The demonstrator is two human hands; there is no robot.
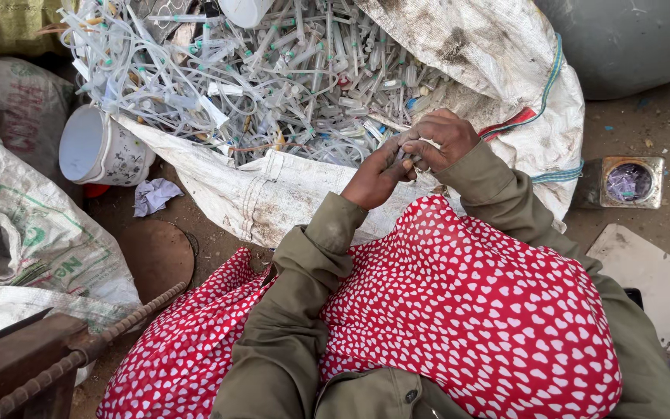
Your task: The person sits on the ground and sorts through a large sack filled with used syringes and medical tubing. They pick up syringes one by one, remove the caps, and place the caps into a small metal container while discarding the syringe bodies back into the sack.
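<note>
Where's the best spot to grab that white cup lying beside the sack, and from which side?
Take the white cup by its rim, coming from the left. It lies tipped on its side with the open mouth facing left, so the rim is exposed there, while the sack crowds its right side. That is a judgement from one view.

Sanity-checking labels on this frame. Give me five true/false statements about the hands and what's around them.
1. Both hands meet over one small piece. True: left hand and right hand pinch it together.
2. The sack holds fruit. False: it holds a tangle of clear plastic tubes.
3. A white cup lies on its side, left of the sack. True.
4. The lap cloth is plain blue. False: red with white hearts.
5. The square tin sits left of the hands. False: it is to their right.
</note>
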